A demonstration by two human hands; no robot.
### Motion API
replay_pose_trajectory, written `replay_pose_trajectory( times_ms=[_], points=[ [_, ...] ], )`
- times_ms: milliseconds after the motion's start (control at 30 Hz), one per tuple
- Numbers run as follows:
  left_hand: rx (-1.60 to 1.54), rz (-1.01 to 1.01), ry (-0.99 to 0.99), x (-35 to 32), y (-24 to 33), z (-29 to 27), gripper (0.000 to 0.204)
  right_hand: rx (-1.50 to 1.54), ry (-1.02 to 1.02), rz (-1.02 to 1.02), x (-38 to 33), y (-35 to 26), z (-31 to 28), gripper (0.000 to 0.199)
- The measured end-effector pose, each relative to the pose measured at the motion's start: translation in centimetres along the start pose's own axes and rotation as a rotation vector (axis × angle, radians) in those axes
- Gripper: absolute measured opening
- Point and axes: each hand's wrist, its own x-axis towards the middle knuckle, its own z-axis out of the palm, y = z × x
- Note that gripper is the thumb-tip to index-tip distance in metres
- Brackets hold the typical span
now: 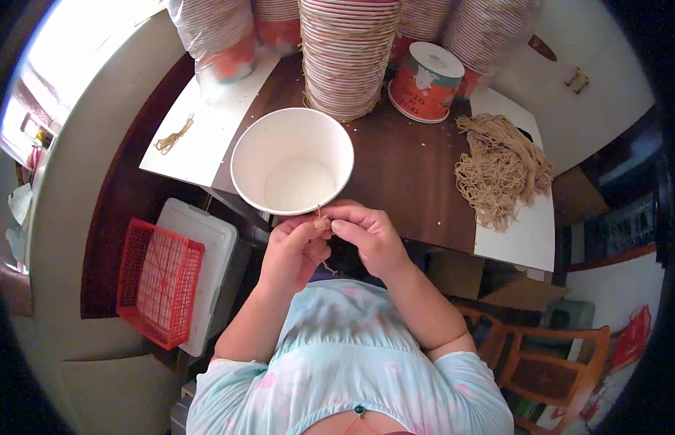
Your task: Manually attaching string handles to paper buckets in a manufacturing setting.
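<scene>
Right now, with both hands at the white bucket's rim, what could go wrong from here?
The string pinched by the left hand and right hand looks thin, so it might slip loose. The white bucket appears to reach past the near edge of the table, so a hard tug could tip it. A tall stack of buckets stands just behind; bumping it might topple it.
</scene>
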Motion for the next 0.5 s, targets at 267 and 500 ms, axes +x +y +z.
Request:
replay_pose_trajectory(
  times_ms=[267,500],
  points=[
    [0.433,0.342,0.13,-0.4,-1.2,0.0,0.009,0.603,0.181,0.31,-0.5,0.6,1.1,0.013],
    [0.85,0.685,0.175,-0.3,-1.4,0.8,0.007,0.549,0.272,0.297,-0.4,1.2,0.6,0.015]
  ],
)
